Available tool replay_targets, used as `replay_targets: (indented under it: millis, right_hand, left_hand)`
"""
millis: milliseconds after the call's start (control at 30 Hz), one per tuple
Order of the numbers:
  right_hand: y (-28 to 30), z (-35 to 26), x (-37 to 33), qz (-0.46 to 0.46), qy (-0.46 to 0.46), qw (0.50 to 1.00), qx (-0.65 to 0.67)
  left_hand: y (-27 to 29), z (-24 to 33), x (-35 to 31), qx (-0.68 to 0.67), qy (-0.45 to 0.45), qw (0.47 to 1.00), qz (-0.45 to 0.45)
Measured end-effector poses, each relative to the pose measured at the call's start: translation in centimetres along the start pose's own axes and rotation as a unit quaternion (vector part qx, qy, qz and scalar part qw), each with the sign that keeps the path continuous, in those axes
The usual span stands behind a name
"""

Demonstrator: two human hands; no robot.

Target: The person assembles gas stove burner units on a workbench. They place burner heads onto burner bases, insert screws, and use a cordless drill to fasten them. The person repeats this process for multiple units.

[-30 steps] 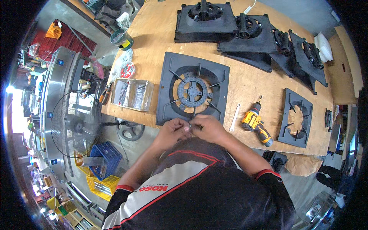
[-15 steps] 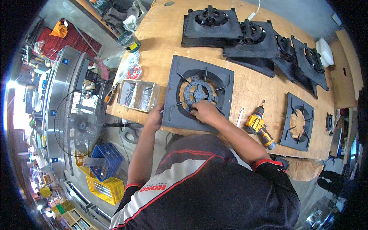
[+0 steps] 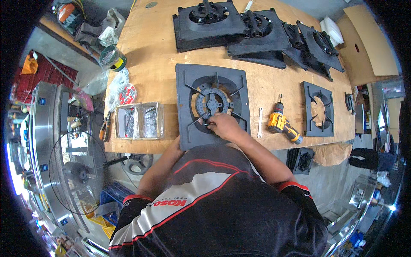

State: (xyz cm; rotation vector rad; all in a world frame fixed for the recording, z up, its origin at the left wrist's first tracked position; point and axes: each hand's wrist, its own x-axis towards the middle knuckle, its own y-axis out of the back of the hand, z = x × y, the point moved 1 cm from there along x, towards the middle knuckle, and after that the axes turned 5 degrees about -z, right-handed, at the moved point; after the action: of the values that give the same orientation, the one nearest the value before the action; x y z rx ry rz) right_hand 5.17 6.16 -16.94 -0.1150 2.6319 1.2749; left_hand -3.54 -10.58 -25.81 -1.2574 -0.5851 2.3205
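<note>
Your right hand (image 3: 224, 127) pinches a small shiny part (image 3: 208, 125) over the black burner frame (image 3: 184, 115) at the table's (image 3: 269, 88) near edge; your left hand (image 3: 174, 149) meets the frame's near-left corner, grip too hidden to tell.

A wrench (image 3: 260, 122) lies between burner frame (image 3: 186, 96) and drill (image 3: 278, 121).

The burner plate (image 3: 185, 105) looks matt metal, the table (image 3: 269, 85) wooden.

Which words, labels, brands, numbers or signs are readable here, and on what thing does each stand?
Black fabric shirt with white panel: red lettering, legible, not copied here.
Yellow label on dark green bucket: too small.
Black square metal burner frame: none visible.
</note>
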Motion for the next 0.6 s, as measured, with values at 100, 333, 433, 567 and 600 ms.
replay_targets:
  millis: [100,333,433,567,600]
  right_hand:
    - [-0.3,-0.4,0.1,0.014,-0.015,1.0,-0.004]
    - [-1.1,-1.5,0.5,0.049,-0.087,0.995,-0.016]
    - [-0.6,-1.3,0.6,0.017,-0.056,0.998,-0.01]
    - [1.0,-1.7,-0.3,0.121,-0.018,0.992,0.037]
    - [1.7,-2.4,-0.5,0.155,-0.013,0.986,0.055]
  left_hand:
    - [1.1,0.5,-0.9,0.004,0.014,1.0,-0.004]
    - [2.2,0.2,-0.6,0.016,0.025,0.999,-0.011]
    - [2.6,-0.2,-0.5,0.043,0.005,0.999,-0.002]
    - [5.2,2.4,-1.4,0.236,0.008,0.972,-0.003]
    - [6.1,4.2,-2.2,0.305,0.021,0.952,-0.015]
